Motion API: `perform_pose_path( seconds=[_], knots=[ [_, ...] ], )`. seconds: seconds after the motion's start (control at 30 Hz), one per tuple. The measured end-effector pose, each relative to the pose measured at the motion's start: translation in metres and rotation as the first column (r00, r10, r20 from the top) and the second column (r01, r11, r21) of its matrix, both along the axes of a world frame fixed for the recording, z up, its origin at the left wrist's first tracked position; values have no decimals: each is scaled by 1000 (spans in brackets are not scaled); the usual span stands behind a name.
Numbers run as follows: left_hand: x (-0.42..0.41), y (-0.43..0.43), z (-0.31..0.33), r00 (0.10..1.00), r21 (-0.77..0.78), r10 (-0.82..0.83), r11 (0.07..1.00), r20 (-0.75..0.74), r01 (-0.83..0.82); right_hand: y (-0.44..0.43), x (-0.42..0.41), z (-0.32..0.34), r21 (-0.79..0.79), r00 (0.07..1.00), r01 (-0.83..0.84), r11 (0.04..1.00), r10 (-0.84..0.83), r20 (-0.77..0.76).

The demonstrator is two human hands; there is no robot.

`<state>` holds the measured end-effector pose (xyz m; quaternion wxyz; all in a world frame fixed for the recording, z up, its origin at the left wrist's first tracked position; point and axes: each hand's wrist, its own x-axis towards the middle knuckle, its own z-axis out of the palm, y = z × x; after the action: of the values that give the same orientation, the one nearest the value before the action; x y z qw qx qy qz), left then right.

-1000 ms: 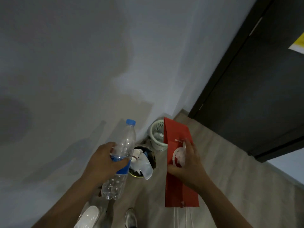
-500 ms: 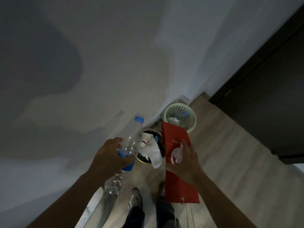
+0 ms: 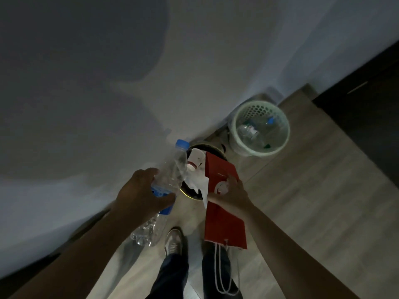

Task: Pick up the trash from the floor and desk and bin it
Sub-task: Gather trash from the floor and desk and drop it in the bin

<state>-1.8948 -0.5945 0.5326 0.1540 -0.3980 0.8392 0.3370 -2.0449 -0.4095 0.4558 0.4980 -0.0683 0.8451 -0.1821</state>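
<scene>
We saw the pale wall [image 3: 108, 83] fill most of the view above the wood floor [image 3: 313, 201]. Beside it stood a light green basket [image 3: 280, 145] holding clear bottles, and nearer us a dark bin [image 3: 216, 147] stuffed with white paper and a white cup. Our right hand [image 3: 228, 194] was closed on a flat red paper bag [image 3: 224, 225] with a white round thing pinned against it; the bag's long axis ran from the dark bin toward us, cord handles dangling at our end. Our left hand [image 3: 140, 193] was wrapped around a clear plastic bottle [image 3: 164, 190], blue cap pointing up toward the dark bin's rim, base toward our shoes [image 3: 172, 240]
</scene>
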Motion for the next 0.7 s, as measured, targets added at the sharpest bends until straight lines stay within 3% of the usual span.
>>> perform_pose_path(
  seconds=[0.33,0.53,0.7],
  knots=[
    [-31,-1,-116,999,72,-30,997,15,29,-36,-38,-138,-157,984,139,978,-119,131],
    [-41,-4,-159,999,45,-35,998,6,34,-38,-59,-190,-153,954,201,968,-158,254],
    [-41,-9,-180,998,17,-28,999,48,27,-39,-67,-213,-139,973,168,976,-142,182]
  ],
)
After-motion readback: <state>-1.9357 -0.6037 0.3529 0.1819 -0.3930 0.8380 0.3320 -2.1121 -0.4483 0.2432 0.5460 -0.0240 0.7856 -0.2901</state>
